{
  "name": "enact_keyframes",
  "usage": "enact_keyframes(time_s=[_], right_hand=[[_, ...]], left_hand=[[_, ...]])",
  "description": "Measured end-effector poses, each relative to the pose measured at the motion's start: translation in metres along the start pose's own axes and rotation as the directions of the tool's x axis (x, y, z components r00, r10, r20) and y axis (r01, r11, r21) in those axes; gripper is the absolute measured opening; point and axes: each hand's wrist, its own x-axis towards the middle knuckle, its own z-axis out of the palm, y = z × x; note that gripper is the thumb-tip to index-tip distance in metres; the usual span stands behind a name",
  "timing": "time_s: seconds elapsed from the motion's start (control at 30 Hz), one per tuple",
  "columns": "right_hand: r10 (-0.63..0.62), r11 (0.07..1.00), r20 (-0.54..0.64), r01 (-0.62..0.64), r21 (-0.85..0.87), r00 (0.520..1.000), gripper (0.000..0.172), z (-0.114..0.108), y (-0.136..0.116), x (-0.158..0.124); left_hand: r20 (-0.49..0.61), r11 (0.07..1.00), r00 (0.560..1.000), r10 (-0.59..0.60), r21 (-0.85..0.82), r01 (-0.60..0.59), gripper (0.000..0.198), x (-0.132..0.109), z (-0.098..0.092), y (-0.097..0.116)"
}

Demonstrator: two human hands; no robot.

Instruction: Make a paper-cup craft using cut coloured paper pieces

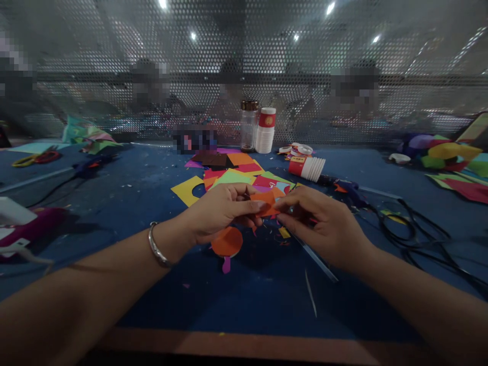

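Between my two hands is a piece of orange paper [267, 202], held above the table. My left hand [236, 206] pinches its left side between thumb and fingers. At its right edge, the thumb and fingertips of my right hand [314, 216] are closed on the same paper. Just below my left hand lies an orange paper disc [227, 242], with a small purple paper strip [226, 265] sticking out from under it. Behind my hands spreads a pile of coloured paper sheets [232, 176]. A yellow sheet with a round cut-out [186, 190] lies at its left.
A stack of paper cups [265, 140] stands beside a clear bottle [248, 129]; another stack [305, 168] lies sideways. On the right, a glue gun [348, 192] trails coiled black cable [400, 229]. Scissors [38, 157] and a second glue gun [91, 165] are at left. Perforated metal [206, 66] rises behind.
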Motion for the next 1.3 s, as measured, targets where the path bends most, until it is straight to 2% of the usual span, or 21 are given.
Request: enact_keyframes(time_s=[0.17, 0.37, 0.73, 0.8, 0.97, 1.1, 1.3], right_hand=[[-0.076, 0.997, -0.03, 0.075, -0.008, 0.997, 0.009, 0.0, 0.002, 0.0], [-0.037, 0.999, -0.003, 0.037, 0.015, 0.999, 0.009, -0.001, 0.0, 0.0], [-0.056, 0.998, 0.027, 0.056, 0.01, 0.998, 0.008, -0.004, 0.0, 0.001], [-0.027, 1.0, 0.034, 0.026, 0.009, 0.999, 0.008, -0.005, -0.001, 0.002], [0.157, 0.985, 0.063, -0.161, 0.06, 0.986, 0.008, -0.004, -0.001, 0.002], [0.228, 0.963, 0.033, -0.23, 0.139, 0.973, 0.007, -0.003, -0.002, 0.003], [0.28, 0.942, 0.031, -0.281, 0.186, 0.96, 0.007, 0.0, -0.003, 0.003]], left_hand=[[0.009, 1.0, 1.0, 0.02, -0.001, -0.02, 0.02, -0.001, 0.002, -0.002], [-0.028, 0.997, 0.998, 0.055, 0.05, -0.054, 0.021, -0.002, 0.005, -0.001], [-0.026, 0.989, 0.997, 0.078, 0.129, -0.074, 0.011, -0.002, 0.007, -0.003], [-0.009, 0.984, 0.996, 0.086, 0.16, -0.084, 0.009, -0.002, 0.007, -0.004], [0.007, 0.978, 0.994, 0.107, 0.182, -0.106, 0.005, -0.002, 0.009, -0.006], [0.029, 0.972, 0.991, 0.131, 0.191, -0.134, 0.011, -0.005, 0.011, -0.007], [0.043, 0.925, 0.982, 0.183, 0.331, -0.187, 0.031, -0.008, 0.011, -0.011]])
